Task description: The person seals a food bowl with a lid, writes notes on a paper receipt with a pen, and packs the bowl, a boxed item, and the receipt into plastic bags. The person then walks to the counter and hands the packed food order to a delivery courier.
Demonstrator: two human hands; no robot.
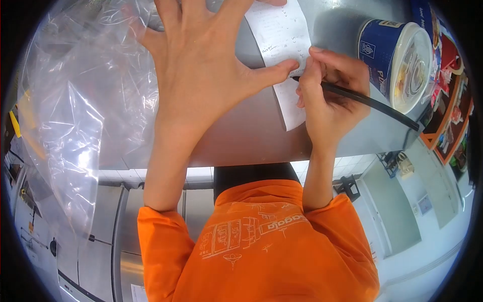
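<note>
At the far left of the frame, a small yellow thing [14, 124] shows beside a clear bag [85, 105], which lies crumpled over the upper left, one long fold hanging past the edge of the desk [241, 138]. Below it, in the lower left, are pale doors [98, 216].

Next comes my left hand [198, 75], top centre-left, back upward and spread wide, the fingers running up to the top edge of the frame. My little finger meets the bag's right side; my thumb reaches right and lies on the receipt [289, 103]. I grip nothing with this hand. My orange shirt [271, 246] fills the bottom centre.

The receipt, a long white strip with lines of writing, sits top centre on the grey desk, between my hands. My right hand [334, 83], right of centre, is curled closed around a black pen [372, 103], its tip at the paper just beside my left thumb and its far end slanting down to the right.

In the upper right is a blue tub [380, 50], tilted in view, its clear lid [410, 75] facing right. Beyond it, at the right edge, is an orange rack [431, 139] with red packets [443, 83].
</note>
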